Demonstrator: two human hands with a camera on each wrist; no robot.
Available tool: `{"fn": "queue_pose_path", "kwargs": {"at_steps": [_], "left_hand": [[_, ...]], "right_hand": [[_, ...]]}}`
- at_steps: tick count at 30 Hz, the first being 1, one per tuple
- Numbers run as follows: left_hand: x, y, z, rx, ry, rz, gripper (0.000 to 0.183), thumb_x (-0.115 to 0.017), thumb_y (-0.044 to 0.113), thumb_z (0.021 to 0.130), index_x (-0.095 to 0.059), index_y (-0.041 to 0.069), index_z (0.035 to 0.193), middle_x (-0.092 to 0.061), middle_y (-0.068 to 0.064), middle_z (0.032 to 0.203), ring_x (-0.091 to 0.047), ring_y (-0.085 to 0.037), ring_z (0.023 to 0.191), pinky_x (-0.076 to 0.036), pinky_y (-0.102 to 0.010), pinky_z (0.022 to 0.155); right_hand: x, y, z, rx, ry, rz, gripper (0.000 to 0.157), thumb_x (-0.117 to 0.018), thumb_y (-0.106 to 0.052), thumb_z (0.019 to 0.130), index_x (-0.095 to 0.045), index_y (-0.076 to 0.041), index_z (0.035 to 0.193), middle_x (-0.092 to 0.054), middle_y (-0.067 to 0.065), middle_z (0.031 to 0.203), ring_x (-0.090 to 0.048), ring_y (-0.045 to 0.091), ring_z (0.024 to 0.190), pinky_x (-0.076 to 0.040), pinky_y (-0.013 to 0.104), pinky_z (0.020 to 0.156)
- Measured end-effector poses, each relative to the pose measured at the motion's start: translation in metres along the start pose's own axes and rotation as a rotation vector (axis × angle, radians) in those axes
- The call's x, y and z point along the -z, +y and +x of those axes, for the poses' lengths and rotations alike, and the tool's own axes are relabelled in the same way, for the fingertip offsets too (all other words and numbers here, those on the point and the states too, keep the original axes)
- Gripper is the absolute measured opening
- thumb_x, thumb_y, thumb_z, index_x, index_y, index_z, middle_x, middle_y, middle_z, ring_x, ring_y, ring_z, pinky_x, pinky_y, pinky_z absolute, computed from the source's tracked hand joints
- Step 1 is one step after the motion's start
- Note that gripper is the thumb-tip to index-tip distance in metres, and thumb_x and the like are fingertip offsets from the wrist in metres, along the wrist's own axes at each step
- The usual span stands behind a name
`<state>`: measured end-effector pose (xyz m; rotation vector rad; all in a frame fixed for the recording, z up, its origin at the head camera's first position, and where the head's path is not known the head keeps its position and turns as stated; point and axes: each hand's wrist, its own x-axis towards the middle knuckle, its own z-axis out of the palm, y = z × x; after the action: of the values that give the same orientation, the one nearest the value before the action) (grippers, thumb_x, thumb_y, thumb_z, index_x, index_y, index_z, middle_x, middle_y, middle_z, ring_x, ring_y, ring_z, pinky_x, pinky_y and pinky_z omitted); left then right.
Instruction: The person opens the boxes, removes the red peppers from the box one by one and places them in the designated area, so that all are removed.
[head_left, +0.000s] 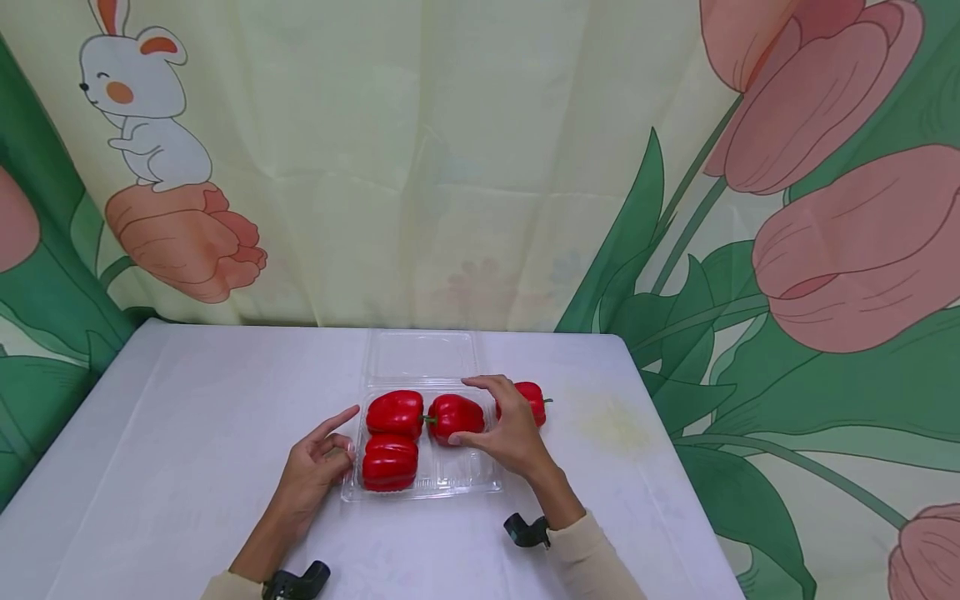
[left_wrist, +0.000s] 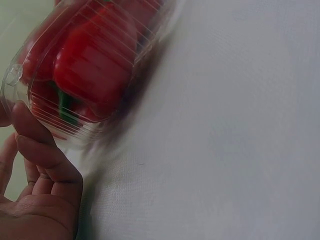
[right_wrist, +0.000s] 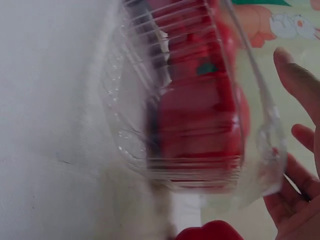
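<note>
In the head view, a clear plastic container (head_left: 465, 479) holds three red bell peppers: one at back left (head_left: 394, 413), one at front left (head_left: 390, 462) and one at back right (head_left: 455, 418). My left hand (head_left: 315, 467) holds the container's left rim with bent fingers, one finger stretched along the edge. Around the back-right pepper my right hand (head_left: 510, 429) spreads its thumb and forefinger wide, the thumb just in front of it. The right wrist view shows these fingers (right_wrist: 297, 80) apart, beside the rim. Another red bell pepper (head_left: 532, 400) lies outside on the right, partly hidden by this hand.
The container's clear lid (head_left: 422, 354) lies folded back towards the table's far edge. A white cloth covers the table (head_left: 187, 433). Behind it hangs a printed curtain (head_left: 360, 167) with a rabbit and tulips.
</note>
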<state>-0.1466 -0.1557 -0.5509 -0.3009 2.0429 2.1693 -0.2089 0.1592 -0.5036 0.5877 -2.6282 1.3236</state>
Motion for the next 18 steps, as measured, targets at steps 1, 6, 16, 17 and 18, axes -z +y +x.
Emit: {"fn": "queue_pose_path", "kwargs": {"at_steps": [1, 6, 16, 17, 18], "left_hand": [[0.0, 0.0, 0.0, 0.001, 0.001, -0.001, 0.068, -0.076, 0.007, 0.094, -0.053, 0.025, 0.156, -0.066, -0.006, 0.104, -0.062, -0.015, 0.08, -0.06, -0.021, 0.076], [-0.001, 0.0, -0.001, 0.003, 0.003, -0.003, 0.07, -0.078, 0.009, 0.093, -0.053, 0.027, 0.156, -0.067, -0.004, 0.104, -0.063, -0.015, 0.081, -0.061, -0.021, 0.079], [-0.001, 0.0, -0.001, 0.005, 0.004, 0.001, 0.07, -0.078, 0.009, 0.093, -0.053, 0.027, 0.156, -0.067, -0.004, 0.105, -0.063, -0.015, 0.082, -0.061, -0.021, 0.079], [-0.001, 0.0, -0.001, 0.007, 0.006, 0.002, 0.071, -0.079, 0.009, 0.093, -0.053, 0.027, 0.156, -0.067, -0.005, 0.105, -0.063, -0.015, 0.082, -0.061, -0.021, 0.079], [-0.001, 0.0, -0.001, 0.008, 0.006, 0.002, 0.071, -0.079, 0.009, 0.092, -0.053, 0.027, 0.156, -0.067, -0.005, 0.105, -0.063, -0.015, 0.081, -0.061, -0.021, 0.079]], "right_hand": [[-0.002, 0.001, 0.0, -0.006, -0.01, -0.013, 0.082, -0.1, -0.029, 0.071, -0.063, -0.03, 0.143, -0.062, -0.004, 0.144, -0.057, 0.02, 0.137, -0.061, 0.052, 0.099], [-0.009, 0.001, 0.002, -0.02, -0.064, -0.099, 0.081, -0.1, -0.033, 0.07, -0.063, -0.029, 0.143, -0.063, -0.004, 0.141, -0.056, 0.018, 0.136, -0.062, 0.045, 0.098], [-0.018, 0.001, 0.005, -0.026, -0.11, -0.171, 0.081, -0.101, -0.026, 0.068, -0.065, -0.023, 0.14, -0.062, 0.003, 0.136, -0.057, 0.025, 0.133, -0.064, 0.044, 0.094], [-0.018, 0.001, 0.005, -0.028, -0.111, -0.181, 0.081, -0.101, -0.025, 0.068, -0.065, -0.023, 0.14, -0.062, 0.003, 0.136, -0.057, 0.025, 0.133, -0.064, 0.045, 0.094], [-0.019, 0.002, 0.006, -0.031, -0.112, -0.192, 0.081, -0.101, -0.025, 0.068, -0.065, -0.023, 0.14, -0.062, 0.003, 0.136, -0.056, 0.025, 0.133, -0.064, 0.045, 0.094]]}}
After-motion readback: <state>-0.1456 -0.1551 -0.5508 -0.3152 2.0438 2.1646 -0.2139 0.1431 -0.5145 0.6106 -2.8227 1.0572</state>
